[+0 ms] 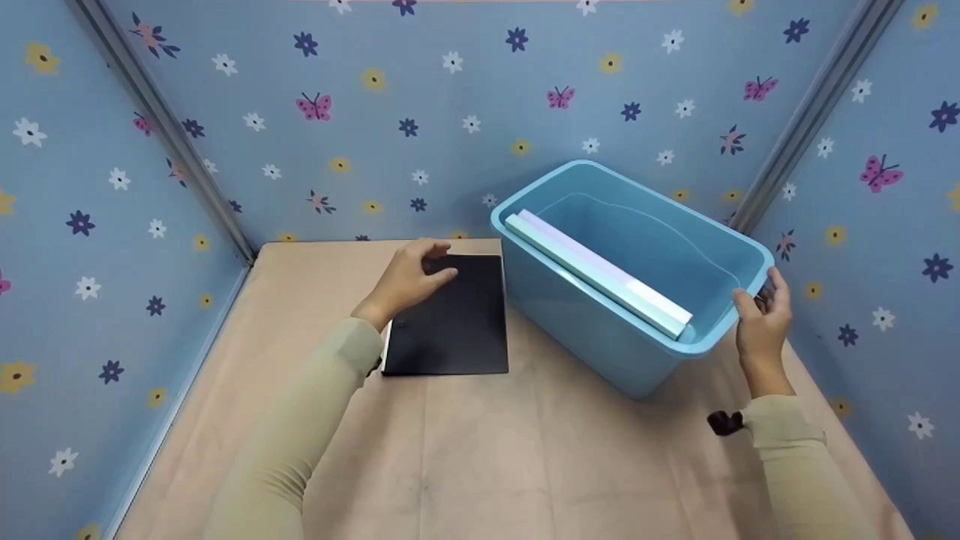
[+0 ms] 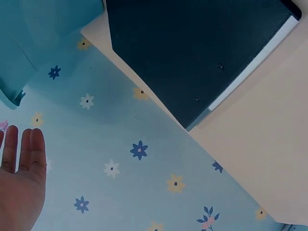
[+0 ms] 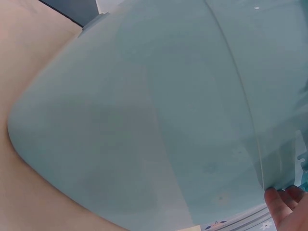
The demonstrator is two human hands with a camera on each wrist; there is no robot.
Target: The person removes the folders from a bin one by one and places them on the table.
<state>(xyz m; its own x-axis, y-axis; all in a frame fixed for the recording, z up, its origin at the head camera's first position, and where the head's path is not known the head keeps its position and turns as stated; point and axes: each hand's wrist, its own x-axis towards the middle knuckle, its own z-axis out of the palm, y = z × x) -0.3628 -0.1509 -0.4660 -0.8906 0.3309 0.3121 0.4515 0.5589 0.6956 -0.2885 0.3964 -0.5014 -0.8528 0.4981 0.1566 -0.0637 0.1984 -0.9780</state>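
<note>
A black binder-like thing (image 1: 457, 322) with a white edge lies flat on the table. My left hand (image 1: 409, 276) is over its upper left part, thumb and fingers apart with nothing between them; the left wrist view shows its fingers (image 2: 24, 149) extended. To the right stands a light-blue plastic bin (image 1: 577, 322). My right hand (image 1: 763, 326) grips the bin's rim at its near right corner, thumb over the rim and fingers outside. Inside the bin, a long, slim lilac and mint-green thing (image 1: 600, 274) stands along the near wall.
The table (image 1: 480, 450) has a beige cover. Blue walls (image 1: 420, 97) with flowers and butterflies enclose it at the back and both sides, with grey metal posts (image 1: 161, 112) in the corners. The bin is close to the back wall.
</note>
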